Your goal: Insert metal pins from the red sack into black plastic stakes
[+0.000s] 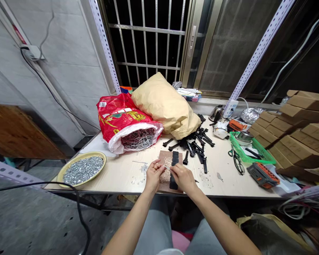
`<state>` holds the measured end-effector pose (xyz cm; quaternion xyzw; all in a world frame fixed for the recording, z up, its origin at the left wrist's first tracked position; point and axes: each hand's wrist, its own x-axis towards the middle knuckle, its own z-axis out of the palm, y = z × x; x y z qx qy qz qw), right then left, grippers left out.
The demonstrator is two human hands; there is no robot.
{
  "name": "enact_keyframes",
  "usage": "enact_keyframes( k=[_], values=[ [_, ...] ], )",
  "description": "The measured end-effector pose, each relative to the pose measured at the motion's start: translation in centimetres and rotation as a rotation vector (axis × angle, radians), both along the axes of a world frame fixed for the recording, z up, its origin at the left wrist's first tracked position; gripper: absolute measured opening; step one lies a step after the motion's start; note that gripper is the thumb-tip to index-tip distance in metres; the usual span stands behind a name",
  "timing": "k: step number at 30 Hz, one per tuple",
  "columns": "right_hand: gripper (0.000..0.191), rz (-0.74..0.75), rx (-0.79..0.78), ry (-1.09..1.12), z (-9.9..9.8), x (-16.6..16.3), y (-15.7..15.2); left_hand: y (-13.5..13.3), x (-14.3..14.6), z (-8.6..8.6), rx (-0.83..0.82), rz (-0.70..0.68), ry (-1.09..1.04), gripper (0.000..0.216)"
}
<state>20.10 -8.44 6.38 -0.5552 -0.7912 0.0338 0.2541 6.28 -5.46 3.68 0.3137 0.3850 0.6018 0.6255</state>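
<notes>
My left hand (152, 176) and my right hand (182, 177) meet over a small brown board (166, 158) near the table's front edge. Both hands are pinched on a thin metal pin (167, 167) held between them. Small black plastic pieces (175, 156) lie on the board beside my right hand. A scatter of tiny silver nuts (143, 169) lies just left of my left hand. A pile of black plastic parts (196, 141) sits behind the board.
A yellow dish of silver nuts (82, 170) stands at the table's left. A red bag of metal pins (127, 127) and a tan sack (164, 104) lie behind. A green basket (251, 147), scissors (236, 161), an orange-black tool (263, 175) and stacked cardboard boxes (295, 134) fill the right.
</notes>
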Motion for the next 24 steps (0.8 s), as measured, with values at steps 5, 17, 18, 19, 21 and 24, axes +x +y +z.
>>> enact_keyframes(
  k=[5,17,18,19,21,24],
  values=[
    [0.017,-0.026,-0.024,0.040,-0.3,0.2,-0.1,0.0,0.5,-0.7,0.058,0.025,0.034,0.048],
    [0.018,0.017,-0.079,0.104,-0.7,0.7,-0.1,-0.4,0.3,0.0,0.151,-0.024,0.194,0.046],
    [0.019,0.018,-0.085,0.106,-0.8,0.7,-0.1,-0.4,0.2,-0.1,0.157,-0.033,0.201,0.045],
    [0.021,0.017,-0.092,0.099,-0.9,0.8,-0.1,-0.4,0.2,-0.1,0.165,-0.040,0.208,0.045],
    [0.025,0.016,-0.123,0.086,-1.1,0.9,-0.1,-0.4,0.2,-0.3,0.183,-0.047,0.227,0.045],
    [0.029,0.030,-0.211,0.139,-1.1,1.1,-0.2,-0.5,0.1,-0.7,0.223,-0.065,0.272,0.044]
  ],
)
